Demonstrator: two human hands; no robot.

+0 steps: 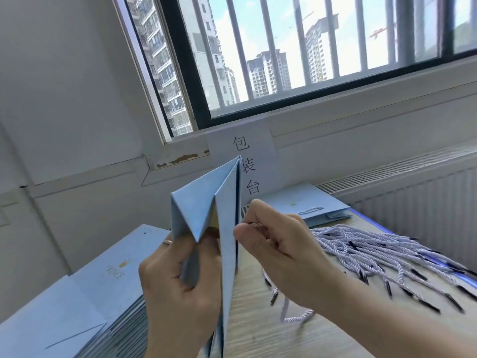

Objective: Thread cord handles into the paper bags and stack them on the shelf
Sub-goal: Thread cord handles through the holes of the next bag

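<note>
A light blue paper bag [227, 202], folded flat, stands upright on edge in the middle of the view. My left hand [178, 288] grips it from the left, fingers curled round its gusset fold. My right hand [278, 249] pinches the dark tip of a white twisted cord [296, 316] against the bag's right face. The rest of that cord hangs under my right wrist to the table.
A pile of loose white cords [382, 254] with black tips lies on the wooden table [258, 319] at right. A stack of flat blue bags [103, 285] sits at left, finished bags [309, 208] with handles at the back. A radiator and window stand behind.
</note>
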